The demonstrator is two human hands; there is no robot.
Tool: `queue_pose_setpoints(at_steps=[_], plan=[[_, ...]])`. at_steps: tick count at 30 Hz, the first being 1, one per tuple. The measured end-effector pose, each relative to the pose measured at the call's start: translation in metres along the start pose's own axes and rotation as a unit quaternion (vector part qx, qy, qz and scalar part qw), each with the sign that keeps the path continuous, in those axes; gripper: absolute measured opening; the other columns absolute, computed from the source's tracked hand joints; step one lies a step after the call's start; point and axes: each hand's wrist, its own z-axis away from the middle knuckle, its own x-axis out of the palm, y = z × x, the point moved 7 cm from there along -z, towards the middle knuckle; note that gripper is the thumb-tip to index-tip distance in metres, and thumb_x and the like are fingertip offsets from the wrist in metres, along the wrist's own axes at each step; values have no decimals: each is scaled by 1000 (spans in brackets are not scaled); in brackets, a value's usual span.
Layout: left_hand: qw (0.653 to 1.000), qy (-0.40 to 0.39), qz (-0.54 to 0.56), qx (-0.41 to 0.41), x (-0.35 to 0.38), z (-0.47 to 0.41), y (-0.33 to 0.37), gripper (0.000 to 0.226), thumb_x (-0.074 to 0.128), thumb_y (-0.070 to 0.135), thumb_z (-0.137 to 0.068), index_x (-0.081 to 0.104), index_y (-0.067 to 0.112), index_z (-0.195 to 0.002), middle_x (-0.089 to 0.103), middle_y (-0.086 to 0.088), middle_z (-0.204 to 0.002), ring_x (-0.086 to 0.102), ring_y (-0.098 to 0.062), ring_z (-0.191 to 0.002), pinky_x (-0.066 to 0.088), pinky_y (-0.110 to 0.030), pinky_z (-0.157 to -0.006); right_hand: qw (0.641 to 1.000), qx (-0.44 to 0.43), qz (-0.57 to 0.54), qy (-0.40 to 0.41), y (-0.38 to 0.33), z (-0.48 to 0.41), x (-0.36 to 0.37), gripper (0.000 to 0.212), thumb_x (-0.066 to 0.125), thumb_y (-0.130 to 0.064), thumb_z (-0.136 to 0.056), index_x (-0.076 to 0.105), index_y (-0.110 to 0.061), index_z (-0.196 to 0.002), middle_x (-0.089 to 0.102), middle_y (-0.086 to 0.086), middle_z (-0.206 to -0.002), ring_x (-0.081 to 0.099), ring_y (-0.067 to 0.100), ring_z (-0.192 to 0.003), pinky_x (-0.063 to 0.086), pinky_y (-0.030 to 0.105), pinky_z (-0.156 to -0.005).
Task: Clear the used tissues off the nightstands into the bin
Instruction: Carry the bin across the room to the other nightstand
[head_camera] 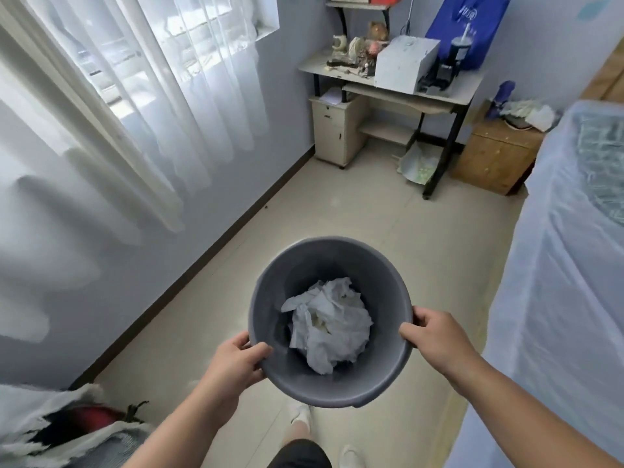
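I carry a round grey bin [381, 278] in front of me above the floor. My left hand [234, 363] grips its near-left rim, thumb inside. My right hand [435, 336] grips the right rim the same way. Crumpled white tissues [329, 324] lie in the bottom of the bin. Far off at the right stands a wooden nightstand [496, 157] beside the bed, with more white tissues [530, 113] piled on its top.
A bed [567, 265] with a pale cover runs along the right. A cluttered desk [449, 87] and a small cabinet [334, 130] stand at the far wall. Sheer curtains [135, 96] hang on the left. Tiled floor [371, 204] stretches between. Bags lie at bottom left.
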Motion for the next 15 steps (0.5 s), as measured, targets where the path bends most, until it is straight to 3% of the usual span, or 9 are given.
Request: queue_pose_setpoints(at_steps=[4,7,10,15], plan=[[999,-35,-17,0,24,-78,53,34,62,-6,-91,76,14,-114,83,-8,-105,81,-27,-93,66,-32,-69,998,45,-31,33,-5,-61,-11,15,64,-13,-83,66,-15,-68,58,-8,-55,48,7,-51,39,29,-57],[997,-64,-35,-9,40,-137,87,36,60,-8,-90,79,13,-112,83,-10,-105,81,-26,-91,66,-31,-68,995,80,-42,50,-10,-109,-16,12,62,-13,-82,60,-3,-75,53,-4,-60,44,13,-57,34,32,-61],[992,-104,-66,-31,62,-194,125,37,59,-8,-90,79,13,-112,83,-11,-108,81,-27,-94,65,-32,-71,991,111,-44,60,-25,-155,-30,13,61,-13,-83,59,-4,-74,53,-4,-60,45,14,-58,35,31,-61],[975,-175,-135,-13,130,-282,217,32,59,-5,-92,77,11,-112,83,-11,-108,80,-29,-97,65,-32,-73,984,107,-55,129,-50,-210,-90,19,64,-15,-86,59,-17,-68,52,-14,-49,43,1,-42,33,12,-43]])
